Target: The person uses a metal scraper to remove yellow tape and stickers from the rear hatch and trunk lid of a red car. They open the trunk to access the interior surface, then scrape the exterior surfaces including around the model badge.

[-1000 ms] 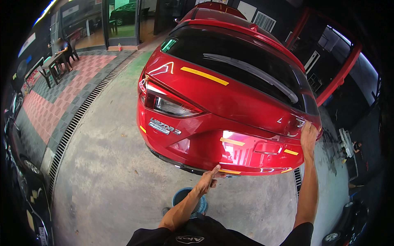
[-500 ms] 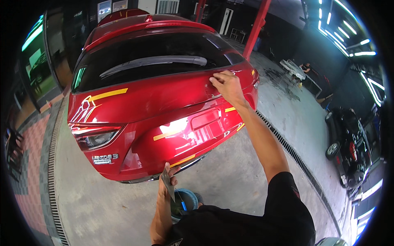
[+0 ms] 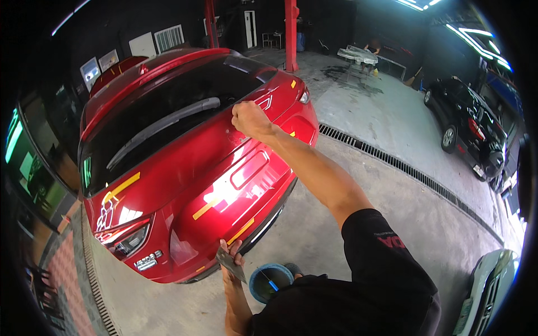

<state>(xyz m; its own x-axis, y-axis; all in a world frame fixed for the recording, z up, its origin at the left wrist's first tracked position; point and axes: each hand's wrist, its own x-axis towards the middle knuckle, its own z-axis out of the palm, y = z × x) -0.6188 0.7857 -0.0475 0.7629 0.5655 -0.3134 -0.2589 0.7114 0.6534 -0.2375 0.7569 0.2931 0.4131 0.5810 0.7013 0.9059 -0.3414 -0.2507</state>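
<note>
The red car (image 3: 182, 190) is parked on the concrete floor (image 3: 322, 238), its rear facing the wearer. By the left hand (image 3: 231, 252) a thin grey plate (image 3: 231, 265) is gripped, probably at one end so that its face is left free. The right hand (image 3: 251, 119) is curled narrow at the car's rear; whether anything is pinched cannot be told. The blue bucket (image 3: 253, 281) is placed near, perhaps for easy reach.

The floor, a stained grey concrete slab (image 3: 330, 249), bears a glossy red hatchback (image 3: 185, 179). On my remote feed I record a round blue bucket (image 3: 253, 281) standing near its rear, a black car (image 3: 473, 120) at right and a pale car (image 3: 483, 288) at lower right. A dark slotted drain grating (image 3: 392, 164) crosses the slab.
</note>
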